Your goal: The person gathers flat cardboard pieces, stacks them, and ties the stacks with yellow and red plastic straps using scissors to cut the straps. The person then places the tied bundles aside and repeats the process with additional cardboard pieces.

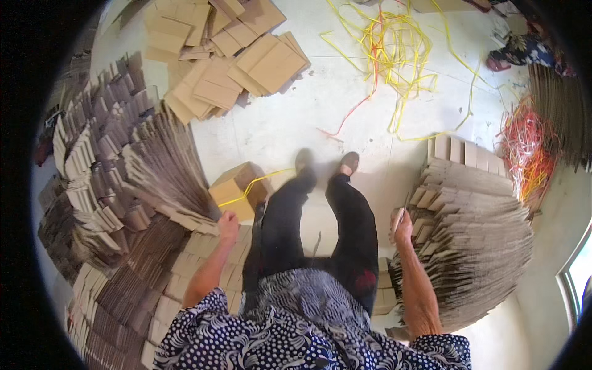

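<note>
Grey-brown flat-cardboard stacks, L (92, 166): were piled high; judged done.
Loose tan cardboard pcs (219, 86): were heaped top L, no strap seen; judged left to handle.
L hand (228, 226): was held by box's lower edge, contact unclear; fingers were curled in, anything pinched can't be told.
Tan cardboard box (225, 184): was set just R of L stacks, crossed by narrow yellow plastic strap (232, 201); fastening not seen, so prob. unfinished.
Yellow strapping tangle (398, 46): was left loose, top mid.
R hand (401, 227): fingers were closed round slim pale object (399, 217), type unclear.
Brown flat-cardboard stack, R (468, 240): was piled; judged done.
Red-white strapping heap (524, 142): was left far R.
</note>
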`<action>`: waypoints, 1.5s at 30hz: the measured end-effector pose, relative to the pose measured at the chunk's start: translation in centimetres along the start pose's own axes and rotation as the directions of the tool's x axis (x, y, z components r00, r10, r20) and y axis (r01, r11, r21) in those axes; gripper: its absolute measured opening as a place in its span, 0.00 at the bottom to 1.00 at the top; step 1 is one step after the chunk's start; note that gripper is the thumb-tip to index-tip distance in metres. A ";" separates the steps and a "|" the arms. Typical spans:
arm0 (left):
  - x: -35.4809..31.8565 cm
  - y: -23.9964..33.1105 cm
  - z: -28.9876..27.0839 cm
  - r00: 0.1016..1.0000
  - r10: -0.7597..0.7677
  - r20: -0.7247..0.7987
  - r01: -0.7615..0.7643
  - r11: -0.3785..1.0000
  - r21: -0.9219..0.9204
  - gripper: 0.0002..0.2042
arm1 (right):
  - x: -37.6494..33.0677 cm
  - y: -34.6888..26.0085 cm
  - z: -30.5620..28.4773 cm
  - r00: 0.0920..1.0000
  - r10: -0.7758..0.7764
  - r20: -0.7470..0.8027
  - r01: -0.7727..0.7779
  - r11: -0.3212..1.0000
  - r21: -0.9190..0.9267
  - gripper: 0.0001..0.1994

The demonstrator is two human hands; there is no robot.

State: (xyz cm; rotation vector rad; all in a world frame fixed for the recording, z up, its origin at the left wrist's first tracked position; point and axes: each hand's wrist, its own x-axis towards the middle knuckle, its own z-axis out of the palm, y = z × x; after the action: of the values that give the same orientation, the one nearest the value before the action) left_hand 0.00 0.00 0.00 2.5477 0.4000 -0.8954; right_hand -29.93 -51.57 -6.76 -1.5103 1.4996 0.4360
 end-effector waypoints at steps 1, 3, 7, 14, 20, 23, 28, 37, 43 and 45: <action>3.5 2.4 5.3 1.000 -0.007 0.029 0.013 0.981 -0.193 0.05 | 4.5 -1.0 -0.7 0.984 -0.174 -0.036 0.167 0.975 -0.146 0.14; 9.8 11.1 10.7 0.995 0.000 0.100 0.031 0.949 -0.314 0.06 | 11.3 -6.1 0.5 0.938 -0.348 -0.009 0.320 0.870 -0.374 0.16; 14.1 16.5 23.1 0.983 0.151 0.106 -0.076 0.855 -0.513 0.04 | 20.3 -8.8 6.0 0.942 -0.241 0.233 0.331 0.786 -0.523 0.21; 10.1 18.1 43.2 0.915 0.403 0.025 -0.376 0.872 -0.315 0.10 | 30.2 -2.1 10.1 0.993 -0.036 0.112 0.080 0.902 -0.423 0.26; 18.2 19.3 52.0 0.824 0.566 -0.015 -0.566 0.824 -0.006 0.18 | 35.0 -0.2 13.0 0.990 -0.057 0.132 0.076 0.987 -0.141 0.22; 22.0 18.5 56.9 0.754 0.646 -0.120 -0.648 0.761 0.029 0.17 | 38.6 3.0 13.6 0.950 -0.287 0.122 0.306 0.782 -0.543 0.22; 25.0 12.7 61.7 0.545 0.763 -0.348 -0.838 0.486 -0.247 0.10 | 42.0 8.3 12.0 0.831 -0.520 0.199 0.516 0.585 -0.626 0.28; 32.3 3.8 52.6 0.538 0.622 -0.569 -0.840 0.453 -0.299 0.06 | 34.3 -3.4 21.3 0.846 -0.471 0.249 0.402 0.257 -0.879 0.37; 28.4 0.7 51.7 0.380 0.784 -0.491 -0.922 0.362 -0.136 0.05 | 29.5 -9.9 37.5 -0.180 -0.574 0.799 0.853 -0.496 -0.164 0.33; 27.6 -1.0 49.1 0.379 0.747 -0.547 -0.904 0.426 -0.045 0.05 | 29.5 -9.9 40.4 -0.072 -0.443 0.894 0.955 -0.289 -0.066 0.25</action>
State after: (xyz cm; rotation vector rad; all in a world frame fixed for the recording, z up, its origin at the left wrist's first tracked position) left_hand -5.52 -18.36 -52.93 2.1091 -0.6063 0.1907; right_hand -1.03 -38.67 -46.76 -2.3818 -0.8338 0.6122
